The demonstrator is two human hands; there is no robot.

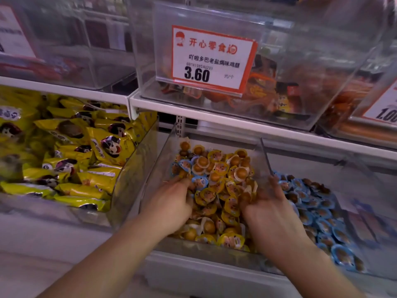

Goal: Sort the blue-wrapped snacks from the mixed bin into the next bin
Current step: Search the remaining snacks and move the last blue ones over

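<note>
Here both hands deep in mixed bin [163,155]. Nearest blue-wrapped snack [199,182] lies just right of left hand [171,203] fingertips, so left hand nearer. Right hand [272,214] blurred, grip cannot tell; left fingers buried, also unclear. Next bin [266,155] lies right.

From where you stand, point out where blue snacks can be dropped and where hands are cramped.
Bare room: the far part of the blue bin, behind its blue pile. Crowded: the mixed bin, heaped with yellow snacks, both the left hand and the right hand digging in.
</note>
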